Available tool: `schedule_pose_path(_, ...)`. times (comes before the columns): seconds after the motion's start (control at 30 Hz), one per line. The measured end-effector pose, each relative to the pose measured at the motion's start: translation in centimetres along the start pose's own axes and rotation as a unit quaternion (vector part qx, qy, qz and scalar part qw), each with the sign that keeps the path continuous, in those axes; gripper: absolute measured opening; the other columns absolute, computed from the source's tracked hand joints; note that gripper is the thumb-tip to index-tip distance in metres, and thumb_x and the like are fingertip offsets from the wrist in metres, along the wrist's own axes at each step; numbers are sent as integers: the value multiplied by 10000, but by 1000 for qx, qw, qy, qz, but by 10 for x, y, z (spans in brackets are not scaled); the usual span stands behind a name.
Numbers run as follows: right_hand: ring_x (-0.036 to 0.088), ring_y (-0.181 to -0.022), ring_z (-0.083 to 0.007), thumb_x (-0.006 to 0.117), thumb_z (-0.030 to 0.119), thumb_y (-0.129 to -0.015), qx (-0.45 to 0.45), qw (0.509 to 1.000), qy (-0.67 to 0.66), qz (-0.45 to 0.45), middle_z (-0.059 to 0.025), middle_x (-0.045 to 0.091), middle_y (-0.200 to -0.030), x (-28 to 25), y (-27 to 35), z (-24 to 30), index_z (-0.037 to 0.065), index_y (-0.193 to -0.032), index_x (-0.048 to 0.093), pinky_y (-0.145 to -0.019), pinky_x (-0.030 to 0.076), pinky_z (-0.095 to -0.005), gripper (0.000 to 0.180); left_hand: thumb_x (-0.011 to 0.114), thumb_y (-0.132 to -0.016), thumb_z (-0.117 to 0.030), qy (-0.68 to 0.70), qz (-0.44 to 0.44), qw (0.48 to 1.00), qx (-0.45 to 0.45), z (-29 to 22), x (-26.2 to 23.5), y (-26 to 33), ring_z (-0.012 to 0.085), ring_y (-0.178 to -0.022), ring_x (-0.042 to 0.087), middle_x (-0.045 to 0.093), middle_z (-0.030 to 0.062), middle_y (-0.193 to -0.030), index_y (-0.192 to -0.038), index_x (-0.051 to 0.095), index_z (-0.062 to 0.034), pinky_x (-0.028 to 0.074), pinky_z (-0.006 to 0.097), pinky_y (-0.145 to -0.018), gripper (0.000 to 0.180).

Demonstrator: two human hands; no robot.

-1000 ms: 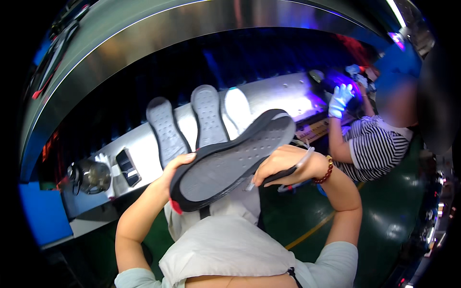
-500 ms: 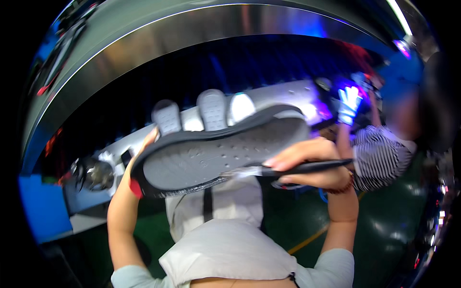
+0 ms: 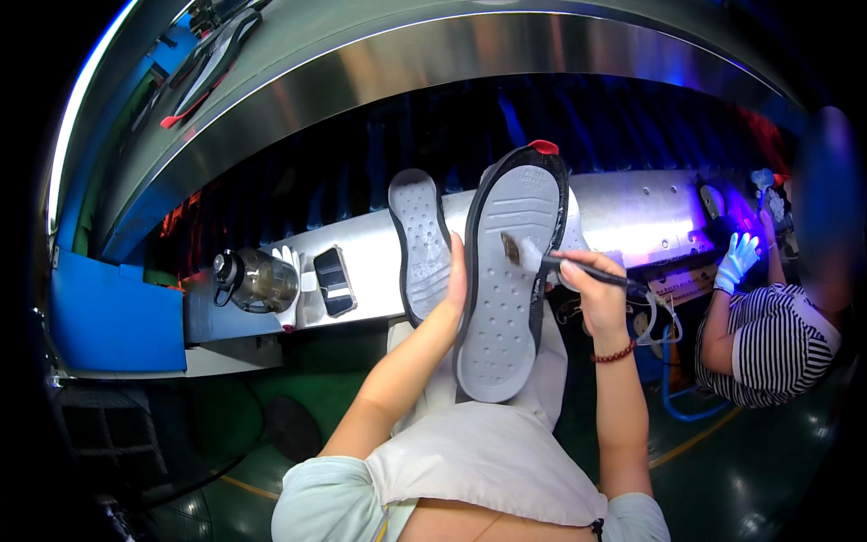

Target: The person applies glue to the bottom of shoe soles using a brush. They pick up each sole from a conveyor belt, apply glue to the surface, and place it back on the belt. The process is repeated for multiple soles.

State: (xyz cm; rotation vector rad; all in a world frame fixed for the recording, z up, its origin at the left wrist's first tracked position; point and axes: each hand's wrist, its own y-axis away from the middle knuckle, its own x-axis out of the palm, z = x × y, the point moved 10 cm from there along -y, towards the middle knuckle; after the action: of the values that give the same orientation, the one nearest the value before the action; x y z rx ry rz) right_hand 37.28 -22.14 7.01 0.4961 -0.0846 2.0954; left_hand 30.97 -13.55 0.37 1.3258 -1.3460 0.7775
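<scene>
A shoe sole (image 3: 506, 339) with a grey inside, raised black rim and red tip (image 3: 544, 147) stands steeply in front of me, red end away. Along its left edge my left hand (image 3: 458, 275) grips it; most of the fingers are hidden behind. My right hand (image 3: 598, 287) pinches the black handle of a brush (image 3: 587, 270). The pale, brown-tipped bristles are at the sole's upper middle; whether they touch it I cannot tell. Wet-looking streaks show on the rim. Beyond my left hand, a second grey sole (image 3: 417, 212) rests on the metal bench.
On the metal bench (image 3: 379, 237) to the left are a dark bottle (image 3: 268, 280), a white glove (image 3: 291, 312) and a dark flat case (image 3: 335, 281). More soles (image 3: 217, 68) lie on the upper surface. At right, a co-worker in a striped shirt (image 3: 768, 348) wears a blue-lit glove (image 3: 739, 262).
The sole has turned from lying crosswise to lengthwise, its red end swinging from lower left to the far side. The brush has gone from the rim to over the grey inside.
</scene>
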Motion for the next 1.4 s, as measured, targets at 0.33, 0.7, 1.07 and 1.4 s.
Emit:
schedule_pose_path(0.33,584,-676,-200,624,43,-613,-376,813,441,55,-92,601,-716,89,19,82,32,-720,594,-627,424,-267,112,268,-750,-592,-4,-12,996,83,-15,2,0,205,-892,519,514,82,-1030,-1137,417,-68,418,325,-785,668)
schedule_pose_path(0.7,551,-677,-91,606,6,-663,-167,952,239,97,-79,603,-772,53,16,103,-24,-827,596,-608,442,-191,167,160,-692,-720,-57,-92,988,106,-23,34,19,248,-1016,442,450,129,-1117,-1204,337,-74,350,358,-876,843)
schedule_pose_path(1.07,584,-752,-163,608,-1,-652,-134,952,198,190,-119,604,-829,58,23,80,-19,-799,602,-669,458,-234,148,182,-768,-633,-114,-87,940,310,-74,63,24,208,-1069,388,376,74,-1205,-1238,293,-83,298,320,-914,732)
schedule_pose_path(1.4,537,-767,-140,659,23,-613,-224,886,307,265,-36,622,-842,69,50,95,62,-807,622,-716,386,-243,200,224,-669,-728,-127,32,910,394,-116,86,21,396,-1053,367,308,272,-1193,-1273,170,-44,306,471,-884,914)
